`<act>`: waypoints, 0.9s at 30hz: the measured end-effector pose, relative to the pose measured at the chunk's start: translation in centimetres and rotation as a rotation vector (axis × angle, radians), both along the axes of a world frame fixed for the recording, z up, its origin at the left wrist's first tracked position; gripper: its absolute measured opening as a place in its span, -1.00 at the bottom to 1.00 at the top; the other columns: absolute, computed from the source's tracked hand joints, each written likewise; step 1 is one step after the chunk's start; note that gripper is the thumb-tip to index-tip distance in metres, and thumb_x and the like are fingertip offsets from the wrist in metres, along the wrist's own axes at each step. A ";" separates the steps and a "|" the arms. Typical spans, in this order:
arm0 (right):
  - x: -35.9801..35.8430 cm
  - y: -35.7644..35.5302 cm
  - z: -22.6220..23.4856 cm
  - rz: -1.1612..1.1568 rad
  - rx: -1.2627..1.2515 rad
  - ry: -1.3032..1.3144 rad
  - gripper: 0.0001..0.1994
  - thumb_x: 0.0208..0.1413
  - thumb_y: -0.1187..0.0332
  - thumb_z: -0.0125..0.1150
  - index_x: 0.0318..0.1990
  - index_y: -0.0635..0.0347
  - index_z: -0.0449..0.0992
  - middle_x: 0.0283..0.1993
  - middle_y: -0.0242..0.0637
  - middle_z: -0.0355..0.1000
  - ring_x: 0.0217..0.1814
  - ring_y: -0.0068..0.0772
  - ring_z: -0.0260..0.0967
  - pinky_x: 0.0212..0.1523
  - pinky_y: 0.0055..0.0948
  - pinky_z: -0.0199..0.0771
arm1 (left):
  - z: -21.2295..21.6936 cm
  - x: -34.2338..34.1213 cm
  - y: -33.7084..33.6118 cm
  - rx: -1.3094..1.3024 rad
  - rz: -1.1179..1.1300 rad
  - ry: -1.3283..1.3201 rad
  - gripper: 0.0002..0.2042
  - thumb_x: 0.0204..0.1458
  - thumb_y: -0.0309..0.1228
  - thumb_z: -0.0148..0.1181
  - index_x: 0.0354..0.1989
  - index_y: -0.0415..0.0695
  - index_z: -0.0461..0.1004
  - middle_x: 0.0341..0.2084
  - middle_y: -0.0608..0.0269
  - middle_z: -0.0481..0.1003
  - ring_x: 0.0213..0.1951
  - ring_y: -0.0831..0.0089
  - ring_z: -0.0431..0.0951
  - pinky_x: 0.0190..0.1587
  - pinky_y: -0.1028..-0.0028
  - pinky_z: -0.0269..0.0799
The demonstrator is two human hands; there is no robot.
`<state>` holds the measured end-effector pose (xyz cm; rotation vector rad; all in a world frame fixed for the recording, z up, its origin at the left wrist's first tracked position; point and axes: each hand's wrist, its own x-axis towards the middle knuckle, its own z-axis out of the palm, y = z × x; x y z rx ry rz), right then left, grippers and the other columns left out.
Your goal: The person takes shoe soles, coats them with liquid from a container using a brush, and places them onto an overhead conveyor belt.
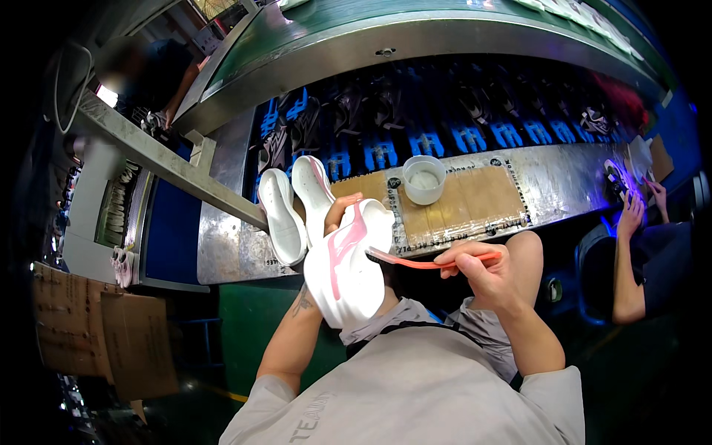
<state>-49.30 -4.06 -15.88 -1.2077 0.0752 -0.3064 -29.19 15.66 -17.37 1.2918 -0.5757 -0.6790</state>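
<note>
My left hand (343, 210) grips a white shoe sole (350, 263) with pink side panels, holding it tilted above my lap; most of its fingers are hidden behind the sole. In my right hand (483, 274) is a brush with an orange-red handle (423, 263). The brush's head touches or nearly touches the sole's inner edge. On the metal bench beyond lie two more white soles, one at the left (282, 219) and one with pink trim (311, 189). A translucent plastic cup (424, 180) with whitish contents stands on the cardboard.
Flattened cardboard (475, 196) is taped on the metal bench (552, 178). Behind it, dark shoe parts sit on blue racks (426, 142) beneath a green conveyor (400, 18). A slanted metal post (170, 163) crosses at left. One person (645, 252) works at right, another (159, 74) at far left.
</note>
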 end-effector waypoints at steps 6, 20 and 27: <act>-1.0 0.6 2.3 -0.048 -0.238 -0.099 -0.78 0.35 0.43 0.15 -0.09 0.41 0.67 -0.17 -0.14 0.61 -0.24 -0.47 0.50 -0.17 -0.53 0.45 | -2.5 1.5 -0.6 0.067 -0.017 -0.652 -0.14 0.03 -0.39 0.50 0.44 -0.04 0.04 0.18 0.14 0.28 0.05 0.35 0.48 0.13 0.41 0.53; -0.8 1.6 4.6 -0.149 0.096 -0.021 -0.62 0.45 0.21 0.08 -0.05 0.46 0.62 -0.29 -0.17 0.62 -0.30 -0.53 0.53 -0.22 -0.57 0.49 | -5.2 3.4 -0.7 0.105 0.126 -1.179 -0.10 -0.12 -0.57 0.51 0.40 -0.28 0.06 0.18 -0.08 0.34 -0.08 0.12 0.60 0.01 0.24 0.53; 2.1 0.3 1.7 -0.251 0.479 -0.038 -0.65 0.47 0.23 0.03 -0.04 0.40 0.60 -0.34 -0.27 0.58 -0.30 -0.57 0.48 -0.17 -0.61 0.46 | -4.0 0.5 -0.5 0.248 0.174 -1.375 -0.07 -0.12 -0.49 0.50 0.43 -0.29 0.03 0.21 -0.22 0.30 0.10 -0.07 0.52 0.12 0.24 0.50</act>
